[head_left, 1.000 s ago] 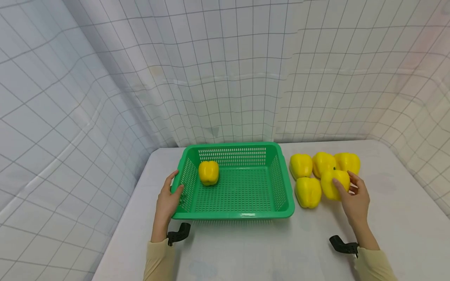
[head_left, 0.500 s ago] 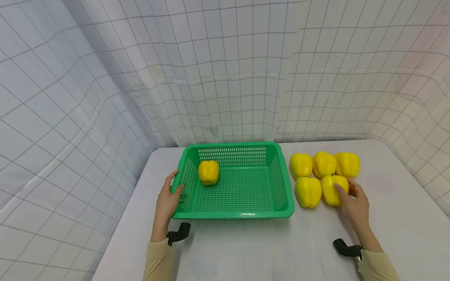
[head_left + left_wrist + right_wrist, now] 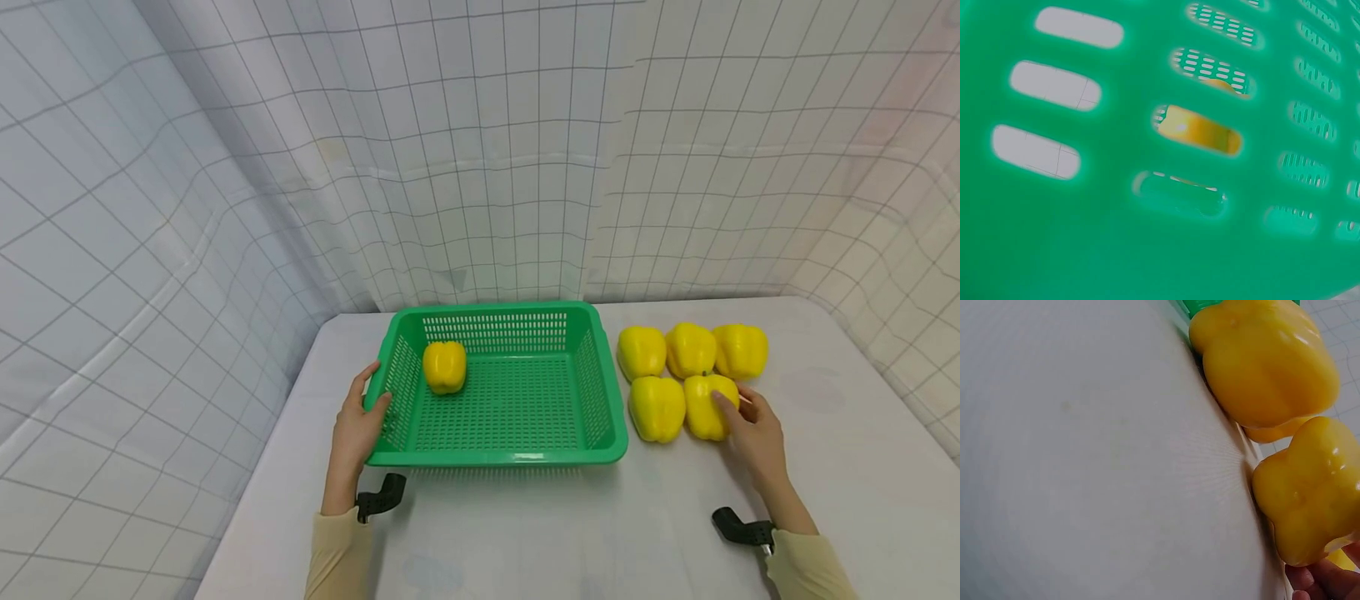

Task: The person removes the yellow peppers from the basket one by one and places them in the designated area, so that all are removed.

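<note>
My left hand (image 3: 358, 425) grips the left rim of a green plastic basket (image 3: 495, 457), thumb inside. A yellow bell pepper (image 3: 445, 367) stands in the basket's left part; through the slots of the basket wall (image 3: 1085, 244), the left wrist view shows part of it. At the right, my right hand (image 3: 759, 437) holds another yellow bell pepper (image 3: 703, 412) between thumb and fingers, low at the table. In the right wrist view this pepper (image 3: 1310, 487) has its lobed bottom toward the camera, fingers (image 3: 1329, 582) at its lower side. A neighbouring pepper (image 3: 657, 410) stands close on its left.
Behind these two, three more yellow bell peppers (image 3: 692, 350) form a back row, right of the basket. A white cloth covers the table (image 3: 525, 542). White grid-patterned curtains (image 3: 480, 167) hang at the back and sides. Black camera mounts (image 3: 742, 529) sit on both wrists.
My right hand has lowered its pepper from over the back row to the table beside the front pepper, then shifted it slightly left. The left hand and basket have stayed in place.
</note>
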`<state>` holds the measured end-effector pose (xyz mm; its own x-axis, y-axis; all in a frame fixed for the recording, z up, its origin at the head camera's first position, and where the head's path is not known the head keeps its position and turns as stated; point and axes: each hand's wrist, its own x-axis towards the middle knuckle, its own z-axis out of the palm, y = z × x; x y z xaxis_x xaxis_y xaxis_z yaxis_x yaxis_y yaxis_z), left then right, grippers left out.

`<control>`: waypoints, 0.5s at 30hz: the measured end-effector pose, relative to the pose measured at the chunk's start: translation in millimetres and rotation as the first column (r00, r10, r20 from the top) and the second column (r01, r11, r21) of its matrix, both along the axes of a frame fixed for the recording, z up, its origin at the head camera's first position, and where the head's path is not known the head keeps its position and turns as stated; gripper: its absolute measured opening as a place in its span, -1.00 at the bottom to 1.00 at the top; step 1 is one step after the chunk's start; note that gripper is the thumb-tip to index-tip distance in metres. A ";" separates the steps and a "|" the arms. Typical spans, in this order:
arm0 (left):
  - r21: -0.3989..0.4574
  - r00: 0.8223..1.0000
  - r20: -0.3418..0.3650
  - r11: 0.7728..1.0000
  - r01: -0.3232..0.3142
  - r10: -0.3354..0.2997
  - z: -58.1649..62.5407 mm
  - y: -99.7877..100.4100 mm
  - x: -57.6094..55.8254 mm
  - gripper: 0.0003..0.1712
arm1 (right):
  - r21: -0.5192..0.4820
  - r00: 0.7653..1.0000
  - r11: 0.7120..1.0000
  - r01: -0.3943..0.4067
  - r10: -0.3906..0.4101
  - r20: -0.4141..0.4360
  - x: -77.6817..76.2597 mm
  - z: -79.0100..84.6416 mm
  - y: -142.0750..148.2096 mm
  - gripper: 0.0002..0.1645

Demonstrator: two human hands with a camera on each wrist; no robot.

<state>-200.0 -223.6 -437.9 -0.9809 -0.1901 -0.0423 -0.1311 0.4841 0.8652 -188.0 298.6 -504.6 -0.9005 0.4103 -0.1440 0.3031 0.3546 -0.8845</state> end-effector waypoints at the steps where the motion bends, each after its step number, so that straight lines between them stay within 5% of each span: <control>1: -0.002 1.000 0.001 1.000 0.000 0.000 -0.3 -0.1 0.0 -0.38 | 0.001 1.000 1.000 -0.002 0.002 0.002 0.0 -0.2 0.1 -0.06; 15: -0.020 1.000 0.003 1.000 -0.004 0.004 -2.0 -0.7 -1.5 -0.38 | -0.009 0.999 1.000 -0.007 0.008 0.038 -2.3 0.9 1.3 -0.03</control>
<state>-201.5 -224.3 -439.8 -0.9800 -0.1947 -0.0412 -0.1355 0.5011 0.8547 -190.3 299.9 -503.7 -0.8974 0.4022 -0.1817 0.3337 0.3489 -0.8758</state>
